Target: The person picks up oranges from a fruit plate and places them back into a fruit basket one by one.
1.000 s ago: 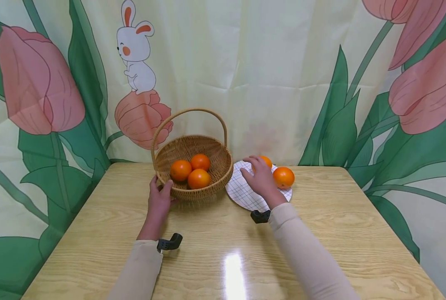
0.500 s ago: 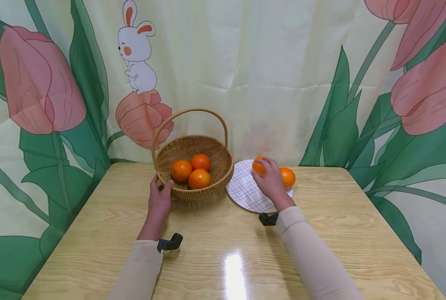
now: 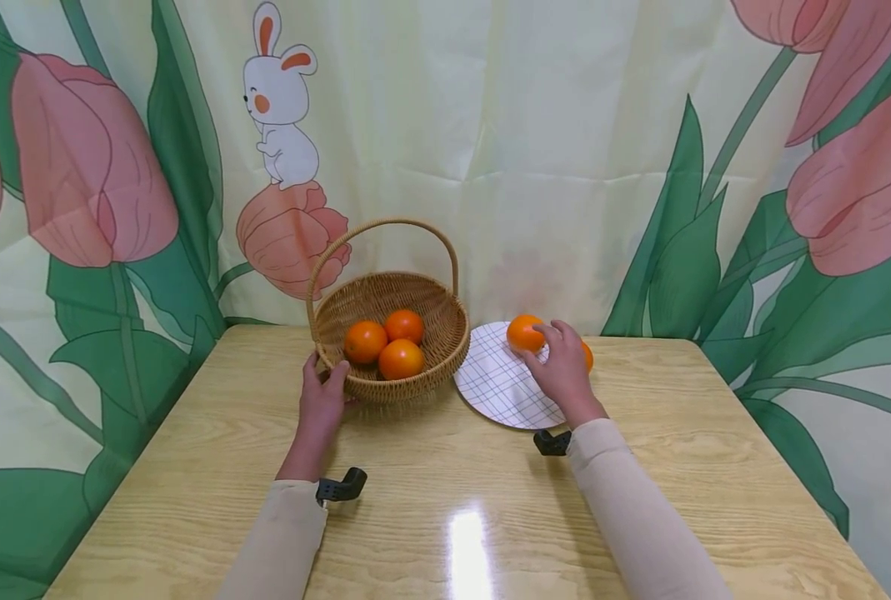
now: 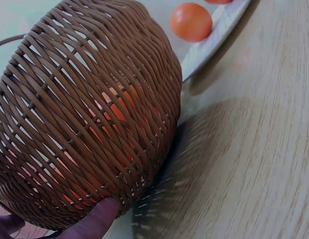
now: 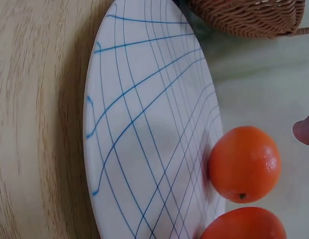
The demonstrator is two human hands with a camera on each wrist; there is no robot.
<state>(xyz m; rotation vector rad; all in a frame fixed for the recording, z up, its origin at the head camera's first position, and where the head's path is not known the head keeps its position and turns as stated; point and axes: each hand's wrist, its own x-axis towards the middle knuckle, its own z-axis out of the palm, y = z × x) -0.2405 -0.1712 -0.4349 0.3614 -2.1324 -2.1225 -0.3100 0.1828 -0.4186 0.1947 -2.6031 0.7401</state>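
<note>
A wicker basket (image 3: pixel 445 354) with a tall arched handle holds three oranges (image 3: pixel 401 359). My left hand (image 3: pixel 321 404) grips its near left rim, thumb on top and fingers beneath. In the left wrist view, a fingertip (image 4: pixel 102 211) lies against the weave, through which orange colour shows. A round white plate (image 3: pixel 498 392) with blue crossing lines bears two more oranges. Over it hovers my right hand (image 3: pixel 565 367), fingers loosely bent beside the left orange (image 3: pixel 523 333); it partly hides the right orange (image 3: pixel 588 357). In the right wrist view, the thumb (image 5: pixel 305 130) is apart from the fruit.
Everything stands on a wooden table (image 3: pixel 415 508), basket and plate side by side near its far edge. Behind hangs a curtain (image 3: pixel 550 167) printed with tulips and a rabbit. A wrist camera (image 3: pixel 553 442) sits on each arm.
My right hand has shifted right and slightly nearer across the plate, uncovering the left orange and covering more of the right one. My left hand keeps its hold on the basket.
</note>
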